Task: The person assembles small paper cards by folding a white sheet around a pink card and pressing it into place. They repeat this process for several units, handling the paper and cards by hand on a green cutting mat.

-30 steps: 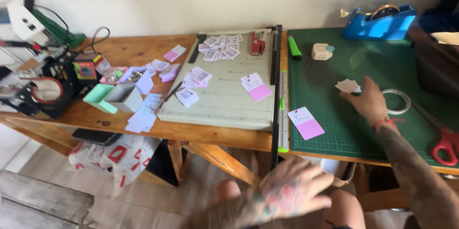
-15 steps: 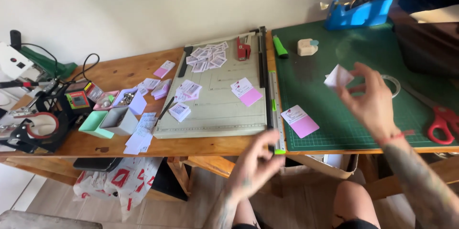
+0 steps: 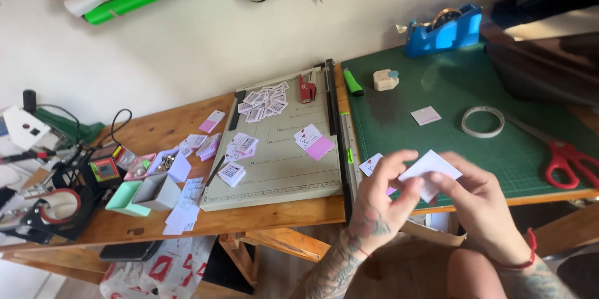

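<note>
Both hands are up in front of the surface, meeting over its near edge. The left hand (image 3: 382,196) has its fingers curled and pinched on the left side of a small white card (image 3: 430,171), and the right hand (image 3: 477,202) is closed on the card's right side, thumb on top. The card sits between them, tilted, held above the front edge of the green cutting mat (image 3: 474,112). Just behind the left hand, a card with a pink slip (image 3: 372,163) lies on the mat's corner. Further back on the mat there's a pale pink square (image 3: 426,115), a ring of tape (image 3: 483,122) beside it, and red scissors (image 3: 571,160) off to the right. A blue tape dispenser (image 3: 444,29) stands at the far edge, near a green marker (image 3: 353,82). Left of the mat lies the paper trimmer (image 3: 281,149), with loose printed cards (image 3: 265,100) heaped near its top and a pink-and-white pair (image 3: 314,142) mid-board. More slips are scattered over the wooden surface (image 3: 156,130) to the left.
</note>
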